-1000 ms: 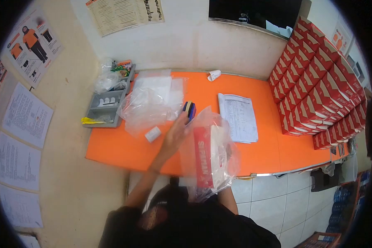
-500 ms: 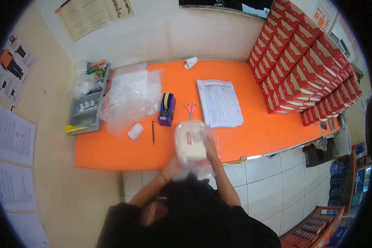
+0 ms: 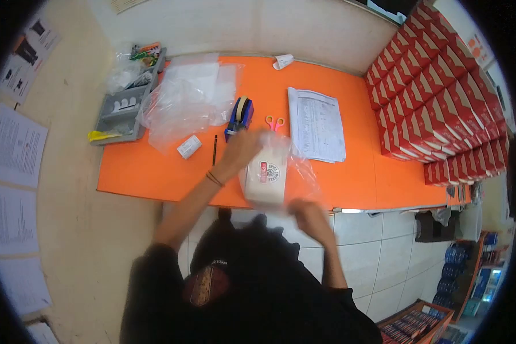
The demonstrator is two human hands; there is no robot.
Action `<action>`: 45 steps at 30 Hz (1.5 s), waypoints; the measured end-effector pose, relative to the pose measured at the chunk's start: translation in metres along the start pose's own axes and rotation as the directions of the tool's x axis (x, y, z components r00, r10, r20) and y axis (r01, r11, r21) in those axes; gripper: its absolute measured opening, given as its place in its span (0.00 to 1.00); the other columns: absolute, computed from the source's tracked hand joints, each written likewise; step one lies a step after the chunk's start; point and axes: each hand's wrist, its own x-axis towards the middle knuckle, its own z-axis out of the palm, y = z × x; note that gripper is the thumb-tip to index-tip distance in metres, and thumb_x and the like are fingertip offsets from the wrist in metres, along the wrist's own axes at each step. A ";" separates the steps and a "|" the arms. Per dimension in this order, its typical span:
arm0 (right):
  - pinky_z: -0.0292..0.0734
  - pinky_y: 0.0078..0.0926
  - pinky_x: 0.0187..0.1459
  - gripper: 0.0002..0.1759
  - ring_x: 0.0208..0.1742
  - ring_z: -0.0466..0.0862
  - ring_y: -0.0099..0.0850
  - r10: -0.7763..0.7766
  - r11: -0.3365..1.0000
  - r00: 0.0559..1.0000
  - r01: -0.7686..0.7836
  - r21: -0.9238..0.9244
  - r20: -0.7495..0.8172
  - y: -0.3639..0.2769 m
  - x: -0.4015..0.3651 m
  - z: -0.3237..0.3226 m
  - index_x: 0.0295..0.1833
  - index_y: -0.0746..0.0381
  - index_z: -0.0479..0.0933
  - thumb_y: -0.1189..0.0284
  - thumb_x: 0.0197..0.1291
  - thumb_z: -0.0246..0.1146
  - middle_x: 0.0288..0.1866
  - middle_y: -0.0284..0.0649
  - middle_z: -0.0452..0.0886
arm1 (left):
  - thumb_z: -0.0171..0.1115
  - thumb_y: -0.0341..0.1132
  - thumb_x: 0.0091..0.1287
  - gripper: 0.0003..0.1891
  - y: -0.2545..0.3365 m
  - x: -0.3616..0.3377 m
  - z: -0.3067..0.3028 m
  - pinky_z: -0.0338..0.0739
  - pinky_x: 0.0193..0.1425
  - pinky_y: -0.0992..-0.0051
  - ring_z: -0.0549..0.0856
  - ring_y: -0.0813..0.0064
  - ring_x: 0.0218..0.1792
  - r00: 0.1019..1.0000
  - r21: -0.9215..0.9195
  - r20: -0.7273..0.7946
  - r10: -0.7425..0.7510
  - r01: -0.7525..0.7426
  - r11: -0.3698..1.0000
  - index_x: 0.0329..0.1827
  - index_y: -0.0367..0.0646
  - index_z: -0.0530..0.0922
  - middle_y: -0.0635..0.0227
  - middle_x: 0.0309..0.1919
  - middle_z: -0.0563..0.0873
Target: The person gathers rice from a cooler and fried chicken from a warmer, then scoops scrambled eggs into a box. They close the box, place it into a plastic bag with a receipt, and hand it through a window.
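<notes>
The orange surface (image 3: pixel 355 186) spans the scene, with a tall stack of red-and-cream cartons (image 3: pixel 441 97) at its right end. On the left, flat clear plastic bags (image 3: pixel 183 100) lie in a loose, crumpled spread, beside a gray compartment tray (image 3: pixel 120 114) with plastic packets at its far end and a yellow item at its near end. A stack of printed sheets (image 3: pixel 317 126) lies right of the middle.

Left of those sheets, at the near edge, a pale carton (image 3: pixel 266 180) with a red label and a round printed mark lies inside a clear bag (image 3: pixel 303 178), whose loose film spreads to the right. The left hand (image 3: pixel 241 153) reaches over its far left part; blur hides whether the fingers grip the film. The right hand (image 3: pixel 312 218) is at the near right side of the bag, fingers curled; whether they pinch the film cannot be told.

Beyond the left hand stands a blue tape dispenser (image 3: pixel 239 118). Pink-and-yellow scissors (image 3: pixel 274 122) lie between it and the sheets. A small printed paper (image 3: pixel 189 147) lies to the left, a curled white slip (image 3: pixel 282 61) at the far edge, and a dark pencil (image 3: pixel 215 150) near the left hand.
</notes>
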 end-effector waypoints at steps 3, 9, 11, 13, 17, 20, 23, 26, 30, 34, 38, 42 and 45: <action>0.75 0.31 0.37 0.08 0.33 0.81 0.40 -0.007 1.000 0.930 0.011 0.010 -0.368 -0.041 0.000 -0.088 0.35 0.68 0.76 0.87 0.48 0.56 0.31 0.45 0.79 | 0.57 0.32 0.63 0.11 0.037 0.015 -0.076 0.79 0.35 0.59 0.84 0.53 0.30 0.969 -0.102 -0.226 -0.095 0.074 0.992 0.46 0.39 0.79 0.59 0.26 0.84; 0.75 0.28 0.42 0.12 0.40 0.81 0.37 -0.161 0.986 0.816 0.108 -0.127 -0.555 -0.056 0.046 -0.120 0.37 0.67 0.77 0.90 0.49 0.55 0.38 0.45 0.79 | 0.54 0.33 0.67 0.11 0.044 -0.008 -0.152 0.78 0.38 0.69 0.83 0.70 0.33 0.939 -0.211 -0.105 -0.328 0.301 0.930 0.48 0.37 0.76 0.60 0.28 0.82; 0.75 0.29 0.44 0.13 0.43 0.81 0.38 -0.199 0.978 0.754 0.117 -0.170 -0.626 -0.059 0.062 -0.115 0.40 0.67 0.78 0.90 0.50 0.54 0.41 0.46 0.79 | 0.52 0.35 0.71 0.13 0.027 -0.021 -0.153 0.77 0.47 0.73 0.80 0.78 0.42 0.980 -0.575 -0.072 -0.185 0.111 0.811 0.53 0.38 0.72 0.64 0.36 0.80; 0.73 0.31 0.52 0.13 0.50 0.79 0.39 -0.151 0.982 0.714 0.029 -0.186 -0.684 -0.052 0.069 -0.098 0.47 0.66 0.78 0.86 0.58 0.54 0.47 0.45 0.79 | 0.55 0.35 0.70 0.15 0.013 -0.035 -0.151 0.76 0.50 0.74 0.79 0.76 0.47 0.993 -0.702 -0.042 0.114 -0.111 0.703 0.57 0.41 0.71 0.65 0.47 0.77; 0.69 0.33 0.60 0.14 0.57 0.77 0.35 0.145 0.989 0.760 -0.120 0.082 -0.633 0.002 0.059 -0.046 0.55 0.67 0.75 0.73 0.69 0.52 0.55 0.44 0.78 | 0.59 0.32 0.69 0.16 -0.001 -0.079 -0.146 0.75 0.56 0.72 0.78 0.77 0.52 0.959 -0.857 0.191 0.211 0.059 0.511 0.59 0.41 0.75 0.66 0.54 0.77; 0.70 0.30 0.58 0.25 0.58 0.74 0.34 0.362 0.919 0.690 -0.149 0.366 -0.627 0.016 0.038 -0.007 0.67 0.63 0.67 0.72 0.65 0.55 0.66 0.43 0.70 | 0.61 0.30 0.68 0.14 -0.063 -0.095 -0.186 0.75 0.56 0.73 0.80 0.78 0.51 0.989 -0.681 0.139 0.053 0.057 0.730 0.55 0.40 0.78 0.66 0.53 0.80; 0.71 0.30 0.56 0.27 0.56 0.74 0.32 0.540 0.820 0.512 -0.145 0.553 -0.667 0.002 0.026 0.011 0.68 0.61 0.66 0.69 0.63 0.56 0.64 0.43 0.70 | 0.64 0.32 0.64 0.11 -0.227 -0.095 -0.201 0.79 0.46 0.74 0.85 0.78 0.38 0.851 -0.425 -0.416 -0.321 0.130 0.896 0.48 0.40 0.83 0.71 0.36 0.88; 0.71 0.29 0.55 0.26 0.54 0.75 0.30 0.612 0.785 0.306 -0.122 0.608 -0.729 -0.007 0.037 0.017 0.67 0.60 0.68 0.68 0.63 0.56 0.60 0.42 0.72 | 0.64 0.38 0.60 0.12 -0.385 -0.092 -0.231 0.80 0.48 0.64 0.87 0.60 0.43 0.586 -0.119 -0.600 -0.544 0.607 0.786 0.44 0.45 0.86 0.62 0.42 0.89; 0.72 0.31 0.53 0.23 0.49 0.76 0.29 0.584 0.811 0.211 -0.110 0.575 -0.783 -0.056 0.074 0.022 0.65 0.59 0.69 0.65 0.65 0.55 0.57 0.41 0.75 | 0.66 0.38 0.55 0.13 -0.451 -0.063 -0.274 0.79 0.49 0.55 0.87 0.54 0.43 0.658 0.533 -0.487 -0.575 0.745 0.401 0.43 0.49 0.87 0.62 0.42 0.89; 0.71 0.28 0.49 0.20 0.43 0.76 0.26 0.593 0.805 0.162 -0.152 0.574 -0.789 -0.089 0.085 0.034 0.60 0.61 0.72 0.68 0.63 0.56 0.52 0.40 0.76 | 0.63 0.38 0.56 0.12 -0.484 -0.032 -0.284 0.79 0.48 0.51 0.87 0.53 0.42 0.587 0.581 -0.404 -0.701 0.757 0.300 0.41 0.48 0.87 0.59 0.43 0.88; 0.70 0.26 0.47 0.19 0.38 0.75 0.22 0.578 0.805 0.122 -0.247 0.540 -0.807 -0.100 0.066 0.045 0.59 0.60 0.73 0.67 0.64 0.56 0.47 0.38 0.79 | 0.59 0.36 0.58 0.11 -0.528 -0.016 -0.295 0.81 0.45 0.55 0.88 0.53 0.42 0.639 0.511 -0.352 -0.684 0.743 0.432 0.39 0.45 0.87 0.57 0.40 0.88; 0.70 0.25 0.47 0.17 0.38 0.75 0.21 0.604 0.779 0.048 -0.248 0.576 -0.796 -0.109 0.054 0.049 0.56 0.61 0.74 0.68 0.64 0.56 0.49 0.34 0.78 | 0.65 0.40 0.56 0.09 -0.504 -0.030 -0.331 0.81 0.41 0.60 0.88 0.54 0.37 0.751 0.470 -0.407 -0.520 0.660 0.586 0.32 0.45 0.87 0.57 0.36 0.88; 0.70 0.25 0.47 0.15 0.38 0.74 0.21 0.623 0.771 0.009 -0.177 0.612 -0.782 -0.113 0.066 0.045 0.53 0.62 0.76 0.68 0.65 0.56 0.55 0.31 0.75 | 0.71 0.45 0.52 0.15 -0.511 -0.041 -0.354 0.80 0.41 0.60 0.87 0.54 0.37 0.738 0.249 -0.276 -0.616 0.674 0.696 0.35 0.45 0.86 0.56 0.39 0.88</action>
